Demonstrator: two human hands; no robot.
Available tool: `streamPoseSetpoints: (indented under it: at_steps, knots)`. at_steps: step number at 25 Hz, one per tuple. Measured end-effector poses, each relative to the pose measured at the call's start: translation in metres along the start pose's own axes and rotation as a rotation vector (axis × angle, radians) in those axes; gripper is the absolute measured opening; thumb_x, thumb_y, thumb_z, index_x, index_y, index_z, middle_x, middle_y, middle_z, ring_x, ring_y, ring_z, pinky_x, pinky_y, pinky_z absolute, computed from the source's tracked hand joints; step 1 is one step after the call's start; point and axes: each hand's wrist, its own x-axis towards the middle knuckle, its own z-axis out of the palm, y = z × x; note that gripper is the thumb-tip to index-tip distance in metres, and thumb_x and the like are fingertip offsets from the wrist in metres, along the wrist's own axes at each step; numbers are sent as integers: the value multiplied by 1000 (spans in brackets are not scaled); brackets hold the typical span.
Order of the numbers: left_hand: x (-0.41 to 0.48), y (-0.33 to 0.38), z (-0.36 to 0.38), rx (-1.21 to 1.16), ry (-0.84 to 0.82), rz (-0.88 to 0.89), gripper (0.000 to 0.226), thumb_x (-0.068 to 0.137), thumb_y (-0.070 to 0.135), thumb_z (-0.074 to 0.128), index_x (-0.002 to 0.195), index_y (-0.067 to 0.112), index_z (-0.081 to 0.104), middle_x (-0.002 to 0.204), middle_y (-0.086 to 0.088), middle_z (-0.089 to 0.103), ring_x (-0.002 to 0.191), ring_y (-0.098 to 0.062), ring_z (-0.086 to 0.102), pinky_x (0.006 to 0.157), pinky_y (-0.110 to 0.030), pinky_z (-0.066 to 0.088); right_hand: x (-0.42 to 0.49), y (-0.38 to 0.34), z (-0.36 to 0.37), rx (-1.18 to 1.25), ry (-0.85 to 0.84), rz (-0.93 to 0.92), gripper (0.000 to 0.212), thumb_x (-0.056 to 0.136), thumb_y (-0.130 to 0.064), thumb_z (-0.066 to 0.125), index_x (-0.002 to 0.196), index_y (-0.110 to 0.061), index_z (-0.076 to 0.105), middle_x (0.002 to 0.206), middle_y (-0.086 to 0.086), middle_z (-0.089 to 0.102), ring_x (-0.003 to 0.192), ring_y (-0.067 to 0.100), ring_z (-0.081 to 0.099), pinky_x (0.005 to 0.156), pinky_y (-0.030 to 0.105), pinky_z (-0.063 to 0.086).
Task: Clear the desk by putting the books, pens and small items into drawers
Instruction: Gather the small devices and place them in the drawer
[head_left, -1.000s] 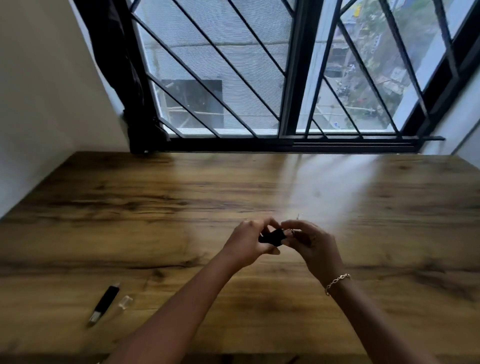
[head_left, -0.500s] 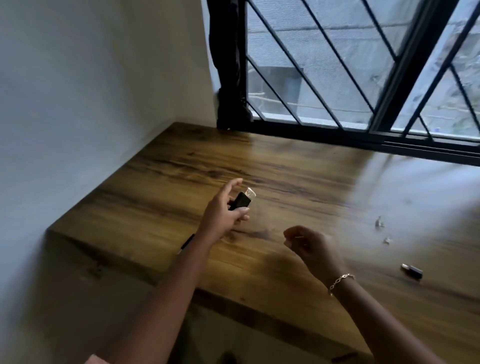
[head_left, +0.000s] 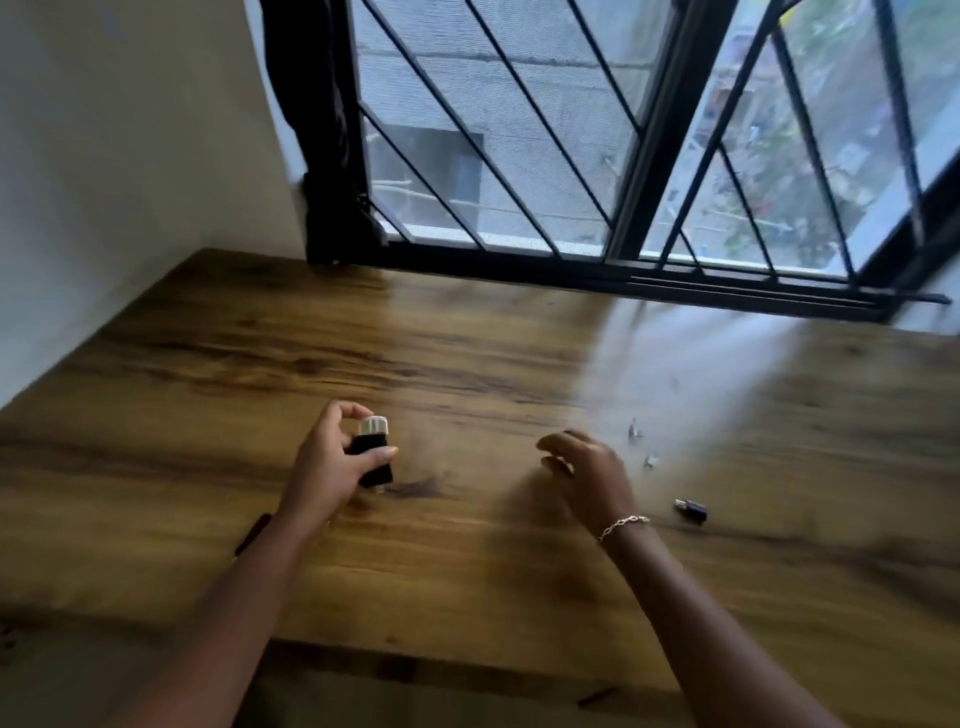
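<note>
Wooden desk (head_left: 467, 364) stands under a barred window (head_left: 519, 130). The left hand (head_left: 327, 462) grips a small black item with a pale cap (head_left: 373, 452) over the desk, fingers curled around it. The right hand (head_left: 587, 467) hovers with fingers loosely bent and holds nothing; a small black piece (head_left: 691, 510) lies near it on the desk.

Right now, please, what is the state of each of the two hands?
Left hand: holds a small black capped item.
Right hand: open, fingers relaxed, holds nothing.

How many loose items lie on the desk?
4: two silvery bits beyond the right hand, a small black piece right of it, a black pen half hidden by the left forearm.
</note>
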Motion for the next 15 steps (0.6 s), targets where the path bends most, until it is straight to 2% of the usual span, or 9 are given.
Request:
streamPoseSetpoints:
  at_steps: [3,6,8,10,13,15]
  knots:
    - [5,10,25,-101,-32,-35,35,76,3,73,98,13,48,99,-20,66,84,-32,63,67,-43,55,18,43,-26,-228,79,121,26,86,-6,54,108,-12,67,126,8,60,107,31,60,87,35,45]
    - [2,21,49,-193,-117,-38,32,81,-2,66,106,13,53,99,-17,62,78,-23,60,45,-27,54,35,71,-34,-351,-73,186,35,91,-10,47,125,-12,57,146,11,37,131,30,40,104,33,34]
    - [-1,24,60,-246,-166,-61,31,82,-7,61,109,9,57,99,-16,58,83,-26,59,44,-28,55,41,78,-34,-407,-130,170,32,89,-6,44,117,-10,59,136,13,46,124,30,46,94,30,39]
    - [-5,27,65,-281,-187,-103,26,82,-9,61,101,8,57,96,-15,57,84,-29,59,50,-34,56,44,80,-34,-468,-135,138,27,84,-3,46,103,-8,64,120,9,58,108,30,56,81,30,43]
    - [-11,29,67,-359,-169,-177,24,80,-10,62,87,10,53,87,-10,55,73,-22,59,44,-26,54,45,77,-40,-540,-71,171,24,85,-7,52,102,-6,68,117,9,62,104,30,60,83,32,46]
    - [-15,29,66,-432,-147,-235,23,80,-10,62,82,11,52,88,-11,56,74,-22,59,44,-24,55,41,65,-42,-293,73,213,19,82,-5,61,98,-3,71,109,14,64,96,32,63,82,32,47]
